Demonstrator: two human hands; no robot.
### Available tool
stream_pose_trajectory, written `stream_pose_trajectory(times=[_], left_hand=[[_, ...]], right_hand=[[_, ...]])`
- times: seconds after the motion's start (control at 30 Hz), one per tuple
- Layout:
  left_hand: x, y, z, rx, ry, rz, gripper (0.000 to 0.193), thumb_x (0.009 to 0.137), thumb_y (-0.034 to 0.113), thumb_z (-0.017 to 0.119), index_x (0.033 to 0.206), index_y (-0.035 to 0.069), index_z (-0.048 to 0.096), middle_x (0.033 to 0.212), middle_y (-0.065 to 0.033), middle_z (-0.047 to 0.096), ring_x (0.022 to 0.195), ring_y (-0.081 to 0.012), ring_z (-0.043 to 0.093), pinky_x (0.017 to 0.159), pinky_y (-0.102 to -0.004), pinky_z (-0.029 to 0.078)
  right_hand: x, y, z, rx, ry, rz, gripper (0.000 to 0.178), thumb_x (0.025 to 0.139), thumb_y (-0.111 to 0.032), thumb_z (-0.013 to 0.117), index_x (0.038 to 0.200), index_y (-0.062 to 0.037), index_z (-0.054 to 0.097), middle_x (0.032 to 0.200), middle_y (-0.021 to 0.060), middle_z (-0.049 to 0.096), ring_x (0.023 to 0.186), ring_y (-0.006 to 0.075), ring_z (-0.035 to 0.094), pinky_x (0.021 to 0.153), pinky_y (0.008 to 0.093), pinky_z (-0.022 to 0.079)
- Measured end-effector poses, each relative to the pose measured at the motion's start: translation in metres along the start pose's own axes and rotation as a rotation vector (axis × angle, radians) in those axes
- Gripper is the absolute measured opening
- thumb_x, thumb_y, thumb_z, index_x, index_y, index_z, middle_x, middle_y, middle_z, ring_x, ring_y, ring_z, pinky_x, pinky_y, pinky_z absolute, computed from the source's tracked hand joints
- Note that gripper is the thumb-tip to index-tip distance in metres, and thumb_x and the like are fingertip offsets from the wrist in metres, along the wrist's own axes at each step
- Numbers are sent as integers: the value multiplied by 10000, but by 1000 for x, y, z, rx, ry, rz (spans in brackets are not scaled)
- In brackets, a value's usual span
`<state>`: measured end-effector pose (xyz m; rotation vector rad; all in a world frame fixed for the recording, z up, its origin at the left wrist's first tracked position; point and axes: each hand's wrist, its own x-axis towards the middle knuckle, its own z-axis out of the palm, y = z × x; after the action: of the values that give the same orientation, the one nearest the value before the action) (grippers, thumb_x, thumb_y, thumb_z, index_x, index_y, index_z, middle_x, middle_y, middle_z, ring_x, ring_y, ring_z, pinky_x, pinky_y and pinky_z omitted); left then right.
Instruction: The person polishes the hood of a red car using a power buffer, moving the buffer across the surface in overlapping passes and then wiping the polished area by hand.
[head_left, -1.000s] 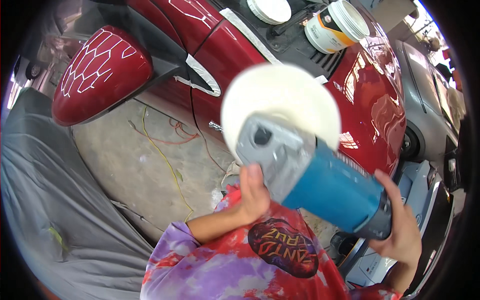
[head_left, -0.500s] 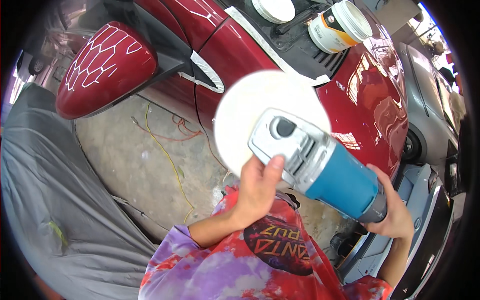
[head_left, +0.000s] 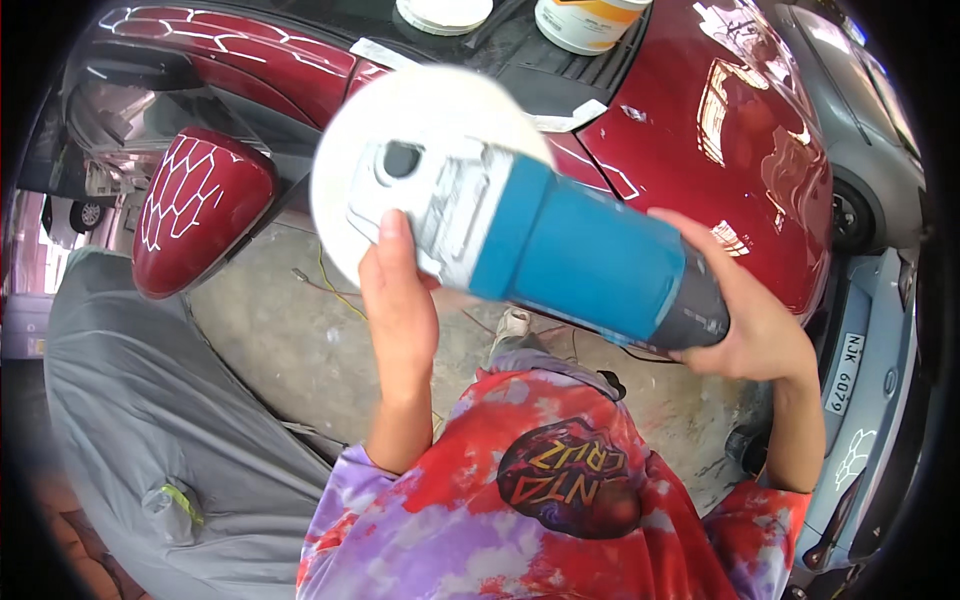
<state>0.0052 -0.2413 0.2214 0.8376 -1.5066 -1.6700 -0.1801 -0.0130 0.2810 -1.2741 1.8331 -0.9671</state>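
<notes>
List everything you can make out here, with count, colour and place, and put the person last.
Polisher: one, blue with silver head and dark rear, centre
Pad: one, white, on polisher's head
Red car: one, red, across top
Side mirror: one, red, upper left
Tub: one, white and orange, top edge
Lid: one, white, left of tub
Tape: at least two pieces, white, near pad
Cover: one, grey, left
Cord: at least one, yellow, floor
Other cars: at least two, greyish, right
Shirt: one, red and purple, bottom
Shoe: one visible, pale, below polisher
Hands: two, bare; left at polisher's head, right at its rear
</notes>
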Motion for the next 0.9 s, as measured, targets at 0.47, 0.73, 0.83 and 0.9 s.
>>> stream_pose_trajectory(times=[0.47,0.73,0.83,0.9], left_hand=[[-87,-4,46,398,-238,-56,455,1026,334,475,1139,-84,617,963,-76,680,881,-133,594,802,-282,480],[-15,22,3,260,-2,25,501,1040,350,396,1202,-80,597,1093,-148,677,967,-173,655,852,-289,501],[-2,30,-1,358,-40,53,573,1019,435,408,1328,-38,506,1165,-168,657,1013,-227,670,894,-320,520],[0,32,3,407,-49,54,576,1020,439,402,1322,-39,512,1162,-168,658,1010,-225,670,892,-316,518]], right_hand=[[-159,55,102,441,128,223,1183,646,-274,898,1524,-70,132,1328,249,532,1252,376,534,1042,419,413],[-69,41,129,591,21,98,1173,736,-383,844,1537,-68,46,1293,285,538,1249,419,521,1027,446,414],[-67,44,138,617,50,-12,1203,753,-438,828,1531,-35,4,1293,285,538,1245,415,525,1026,441,411],[-72,44,142,620,90,-89,1226,754,-461,823,1525,-12,-18,1295,284,536,1244,411,526,1030,438,407]])
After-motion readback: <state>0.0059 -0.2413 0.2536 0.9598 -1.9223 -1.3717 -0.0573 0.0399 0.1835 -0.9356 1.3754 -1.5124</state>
